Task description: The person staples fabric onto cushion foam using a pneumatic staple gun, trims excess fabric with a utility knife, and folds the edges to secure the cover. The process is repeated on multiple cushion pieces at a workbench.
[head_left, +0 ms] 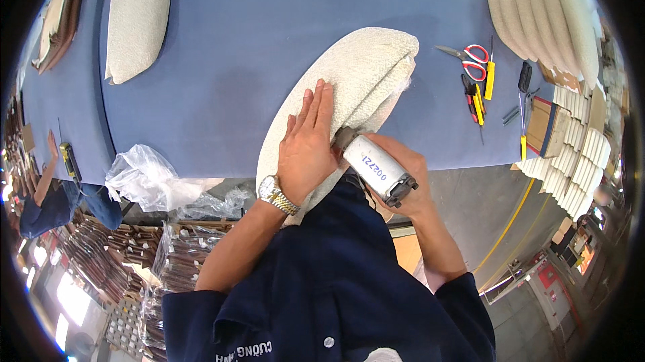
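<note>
From the head camera I see my left hand pressed flat, fingers together, on the beige cushion at the blue table's near edge. My right hand is clamped round a grey pneumatic stapler, nose touching the cushion's seam. Scissors lie well apart, right.

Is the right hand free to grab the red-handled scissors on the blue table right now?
Probably not as things stand: the right hand is wrapped around a grey power tool pressed against the cushion. The scissors lie uncovered, further up to the right on the table, with nothing in between.
</note>
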{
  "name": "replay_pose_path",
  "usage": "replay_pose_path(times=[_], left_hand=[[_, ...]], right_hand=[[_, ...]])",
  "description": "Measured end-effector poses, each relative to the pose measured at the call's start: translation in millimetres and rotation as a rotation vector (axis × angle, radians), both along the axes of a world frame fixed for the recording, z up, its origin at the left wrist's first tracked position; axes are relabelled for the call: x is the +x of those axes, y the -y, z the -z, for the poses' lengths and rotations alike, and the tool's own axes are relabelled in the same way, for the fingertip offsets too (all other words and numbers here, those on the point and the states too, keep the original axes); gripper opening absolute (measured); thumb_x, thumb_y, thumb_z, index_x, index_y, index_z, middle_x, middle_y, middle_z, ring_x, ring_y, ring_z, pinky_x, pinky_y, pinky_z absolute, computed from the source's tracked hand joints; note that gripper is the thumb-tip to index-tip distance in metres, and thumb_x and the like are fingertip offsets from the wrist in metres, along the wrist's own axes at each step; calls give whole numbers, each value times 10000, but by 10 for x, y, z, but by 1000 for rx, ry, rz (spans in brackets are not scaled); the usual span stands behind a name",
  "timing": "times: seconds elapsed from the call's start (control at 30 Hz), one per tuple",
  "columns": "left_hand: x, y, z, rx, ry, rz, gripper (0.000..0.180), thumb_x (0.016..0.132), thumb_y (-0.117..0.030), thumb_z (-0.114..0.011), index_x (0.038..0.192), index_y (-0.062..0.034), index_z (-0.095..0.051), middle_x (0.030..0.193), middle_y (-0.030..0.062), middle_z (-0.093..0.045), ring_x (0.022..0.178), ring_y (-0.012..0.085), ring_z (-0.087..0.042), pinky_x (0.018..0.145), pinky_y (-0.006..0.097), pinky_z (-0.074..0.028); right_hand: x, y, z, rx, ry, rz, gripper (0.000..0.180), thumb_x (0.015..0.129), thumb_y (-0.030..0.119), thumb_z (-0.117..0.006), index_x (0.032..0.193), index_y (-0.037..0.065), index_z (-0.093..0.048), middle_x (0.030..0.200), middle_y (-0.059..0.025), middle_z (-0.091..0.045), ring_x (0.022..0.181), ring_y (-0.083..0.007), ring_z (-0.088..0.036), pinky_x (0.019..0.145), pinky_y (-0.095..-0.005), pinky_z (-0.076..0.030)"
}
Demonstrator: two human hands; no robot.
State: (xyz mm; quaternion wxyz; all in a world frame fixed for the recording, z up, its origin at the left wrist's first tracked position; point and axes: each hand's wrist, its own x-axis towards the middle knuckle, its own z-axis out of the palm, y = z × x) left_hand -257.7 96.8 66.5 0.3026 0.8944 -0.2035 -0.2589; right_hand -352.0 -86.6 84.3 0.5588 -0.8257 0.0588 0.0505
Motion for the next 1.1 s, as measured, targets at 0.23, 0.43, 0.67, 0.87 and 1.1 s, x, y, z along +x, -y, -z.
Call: replay_pose_path(times=[0.23, 0.43, 0.67, 0.87, 1.1], left_hand=[[299, -330, 101, -326, -278, 205, 952, 925, -347, -737, 1673, -173, -173, 1716, 224, -161, 1602, 384, -90, 1250, 589, -198], [263, -739, 836, -386, -500, -51, 697, 1103, -539, -355, 1678, -196, -160, 1745, 157, -80, 1613, 327, 9, 1270, 568, -23], [-132, -479, 26, -170, -147, 106, 874, 990, -388, -625, 1673, -141, -139, 1736, 180, -119, 1602, 389, -80, 1235, 622, -194], [-280, -371, -46, 4, -71, -3, 957, 899, -200, -732, 1659, -95, -159, 1718, 197, -182, 1577, 410, -196, 1180, 631, -329], [-299, -397, -13, -3, -65, -14, 978, 865, -136, -738, 1654, -72, -163, 1709, 201, -211, 1570, 408, -219, 1179, 608, -348]], right_hand=[[26, -79, -45, 21, -22, 21, 565, 768, 121, -786, 1301, 16, -632, 1070, -141, -733, 905, -225, -736, 815, -303, -556], [82, -99, -55, -56, 93, -27, 528, 773, 78, -753, 1285, 12, -641, 1039, -134, -731, 879, -187, -720, 775, -298, -548], [15, -38, -7, -63, 79, 0, 501, 788, 81, -750, 1271, -11, -650, 1095, -132, -730, 919, -179, -721, 799, -293, -550], [-96, -63, 29, -81, 108, -6, 540, 769, 108, -783, 1276, -23, -652, 1132, -170, -731, 953, -232, -743, 824, -310, -565], [-103, -72, 52, -14, 36, -38, 556, 792, 238, -794, 1291, 25, -670, 1197, -171, -739, 1051, -321, -749, 880, -343, -579]])
